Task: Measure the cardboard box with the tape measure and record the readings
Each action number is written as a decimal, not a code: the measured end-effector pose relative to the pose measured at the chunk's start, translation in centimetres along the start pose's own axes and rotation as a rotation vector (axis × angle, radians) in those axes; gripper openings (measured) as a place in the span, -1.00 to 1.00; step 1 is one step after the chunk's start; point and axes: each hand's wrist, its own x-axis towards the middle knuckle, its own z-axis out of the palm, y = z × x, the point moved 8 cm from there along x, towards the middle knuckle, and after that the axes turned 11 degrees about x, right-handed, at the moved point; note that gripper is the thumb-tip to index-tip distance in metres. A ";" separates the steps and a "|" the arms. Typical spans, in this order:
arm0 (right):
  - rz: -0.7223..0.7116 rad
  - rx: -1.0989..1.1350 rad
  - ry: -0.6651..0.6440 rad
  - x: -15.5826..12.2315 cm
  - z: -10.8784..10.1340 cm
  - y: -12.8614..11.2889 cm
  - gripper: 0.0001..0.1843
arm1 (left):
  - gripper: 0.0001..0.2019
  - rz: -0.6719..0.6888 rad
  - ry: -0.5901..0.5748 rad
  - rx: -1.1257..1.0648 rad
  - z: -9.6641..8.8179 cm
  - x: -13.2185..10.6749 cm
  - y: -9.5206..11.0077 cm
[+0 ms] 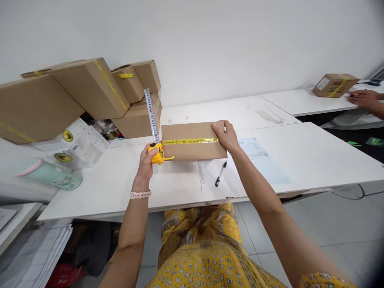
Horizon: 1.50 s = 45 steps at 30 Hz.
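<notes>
The left hand (145, 162) curls its fingers around the yellow tape measure (156, 153), thumb on the case, at the left end of the cardboard box (192, 153) over the white table (177, 188). The right hand (229, 137) grips the box's right end, fingers bent over its far corner. For a true reading, the blade (152, 114) should sit straight and flush along the edge, with the box kept still.

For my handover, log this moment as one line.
left hand: holds tape measure, blade out | right hand: grips carton, right end | pen: on spiral notebook

The white table (324, 160) bears a notebook (209, 174); bluish paper (264, 162); a mint tumbler (54, 176).
</notes>
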 end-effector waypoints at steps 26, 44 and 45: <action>-0.569 -0.516 -0.131 -0.6 4.3 -7.3 -0.55 | -0.50 -0.316 -0.391 -0.090 9.9 -14.4 -7.1; -0.785 -0.699 -0.172 -1.0 6.0 -6.5 -0.41 | -0.48 -0.302 -0.376 -0.060 10.6 -14.7 -7.6; -0.788 -0.696 -0.173 -0.9 6.1 -6.5 -0.42 | -0.48 -0.305 -0.377 -0.059 10.7 -14.6 -7.8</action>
